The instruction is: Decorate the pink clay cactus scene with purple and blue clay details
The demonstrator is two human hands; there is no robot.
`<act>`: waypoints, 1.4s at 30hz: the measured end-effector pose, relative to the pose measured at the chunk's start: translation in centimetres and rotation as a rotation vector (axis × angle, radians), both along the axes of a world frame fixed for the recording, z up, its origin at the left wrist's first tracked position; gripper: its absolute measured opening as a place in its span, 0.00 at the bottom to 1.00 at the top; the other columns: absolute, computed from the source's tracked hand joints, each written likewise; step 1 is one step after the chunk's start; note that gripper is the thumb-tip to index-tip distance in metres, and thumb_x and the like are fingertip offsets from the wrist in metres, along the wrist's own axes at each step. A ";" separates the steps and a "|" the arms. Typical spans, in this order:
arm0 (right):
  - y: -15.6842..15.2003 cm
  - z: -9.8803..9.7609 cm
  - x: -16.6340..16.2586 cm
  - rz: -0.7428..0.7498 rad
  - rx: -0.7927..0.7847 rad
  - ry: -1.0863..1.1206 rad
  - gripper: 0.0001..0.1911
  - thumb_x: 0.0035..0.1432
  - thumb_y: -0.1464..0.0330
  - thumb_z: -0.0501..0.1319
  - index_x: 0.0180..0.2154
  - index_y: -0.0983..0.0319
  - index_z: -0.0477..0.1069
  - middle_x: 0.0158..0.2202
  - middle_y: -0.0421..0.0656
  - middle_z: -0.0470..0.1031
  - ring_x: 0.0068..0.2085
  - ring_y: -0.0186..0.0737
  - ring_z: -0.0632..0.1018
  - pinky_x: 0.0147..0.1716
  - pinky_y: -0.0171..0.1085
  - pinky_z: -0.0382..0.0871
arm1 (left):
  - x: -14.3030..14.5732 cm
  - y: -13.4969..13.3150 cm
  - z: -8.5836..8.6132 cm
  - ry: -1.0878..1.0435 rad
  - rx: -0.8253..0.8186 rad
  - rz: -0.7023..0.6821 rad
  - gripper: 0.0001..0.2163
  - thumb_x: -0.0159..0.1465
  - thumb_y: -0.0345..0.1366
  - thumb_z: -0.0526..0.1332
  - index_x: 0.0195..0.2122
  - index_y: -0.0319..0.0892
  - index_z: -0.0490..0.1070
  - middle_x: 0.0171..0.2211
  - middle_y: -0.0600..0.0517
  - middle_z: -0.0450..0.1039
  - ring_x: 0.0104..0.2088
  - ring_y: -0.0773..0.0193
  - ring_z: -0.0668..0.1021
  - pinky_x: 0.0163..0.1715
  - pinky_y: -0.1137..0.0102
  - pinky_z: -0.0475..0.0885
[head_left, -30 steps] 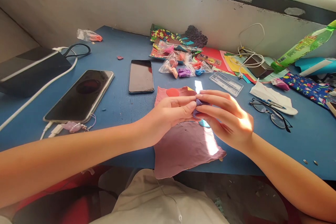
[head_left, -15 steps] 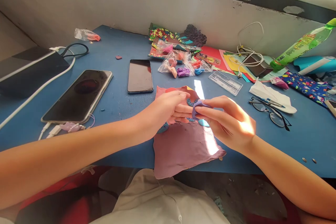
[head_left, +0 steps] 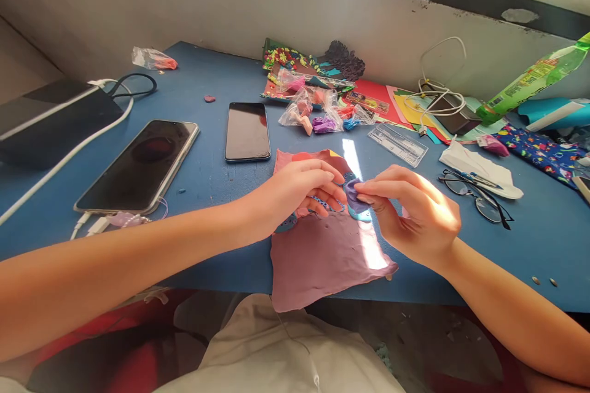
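Spread across the middle of the frame, a blue table, bearing near its lower centre a flattened pink clay sheet that overhangs the near edge. At left, a large phone on its cable; at centre, above the sheet, a smaller phone; at upper centre, small bags of coloured clay; at right, a pair of glasses. Already set on the sheet: a red disc at its top edge and several teal pieces around the middle, some dotted, partly hidden under the fingers. At centre frame, left hand curled loosely over those pieces, fingertips resting on or just above them; holding anything or not, cannot tell. Just right of it, right hand pinching a small purple clay piece between thumb and forefinger, closed firmly on it, raised a little above the sheet and just beside the left fingertips. Judging from this: base rolled out and partly decorated, purple bit shaped but not yet pressed on; much of the lower sheet left bare.
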State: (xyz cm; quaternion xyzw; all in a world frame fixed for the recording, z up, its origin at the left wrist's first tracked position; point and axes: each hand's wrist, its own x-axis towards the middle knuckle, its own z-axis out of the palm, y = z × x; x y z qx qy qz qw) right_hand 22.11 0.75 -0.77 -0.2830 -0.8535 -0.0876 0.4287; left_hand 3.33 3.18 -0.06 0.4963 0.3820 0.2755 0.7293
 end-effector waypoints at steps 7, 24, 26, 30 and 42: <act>1.4 -0.6 0.6 0.077 -0.094 -0.053 0.18 0.63 0.69 0.57 0.54 0.60 0.61 0.44 0.47 0.75 0.43 0.40 0.77 0.37 0.39 0.76 | 0.2 -0.2 0.2 -0.064 0.170 -0.095 0.12 0.62 0.45 0.60 0.36 0.40 0.72 0.35 0.51 0.72 0.33 0.65 0.75 0.30 0.72 0.69; 1.4 -0.9 0.4 0.065 -0.086 -0.126 0.19 0.62 0.69 0.58 0.54 0.62 0.59 0.41 0.47 0.75 0.34 0.35 0.76 0.27 0.33 0.72 | -0.3 0.0 -0.4 -0.014 0.104 -0.041 0.17 0.61 0.51 0.59 0.39 0.42 0.74 0.41 0.49 0.71 0.31 0.67 0.71 0.29 0.70 0.64; 1.3 -0.9 0.4 0.049 -0.090 -0.137 0.17 0.62 0.70 0.58 0.53 0.63 0.61 0.39 0.45 0.75 0.32 0.34 0.75 0.27 0.32 0.71 | -0.3 0.0 -0.4 -0.049 0.115 -0.115 0.16 0.62 0.49 0.57 0.36 0.40 0.73 0.36 0.49 0.70 0.33 0.66 0.70 0.30 0.71 0.64; 1.2 -0.7 0.5 0.069 -0.120 -0.163 0.19 0.62 0.67 0.59 0.53 0.62 0.60 0.39 0.45 0.75 0.32 0.34 0.75 0.27 0.32 0.71 | -0.3 0.0 -0.2 -0.015 0.188 -0.200 0.15 0.63 0.46 0.56 0.35 0.38 0.71 0.31 0.52 0.68 0.32 0.68 0.69 0.29 0.72 0.64; 1.0 -0.7 0.4 0.076 -0.056 -0.199 0.21 0.60 0.61 0.61 0.50 0.64 0.60 0.35 0.45 0.75 0.27 0.33 0.71 0.23 0.32 0.66 | 0.1 -0.1 -0.6 0.129 0.396 -0.233 0.18 0.65 0.49 0.53 0.30 0.38 0.67 0.19 0.59 0.61 0.21 0.74 0.65 0.21 0.74 0.59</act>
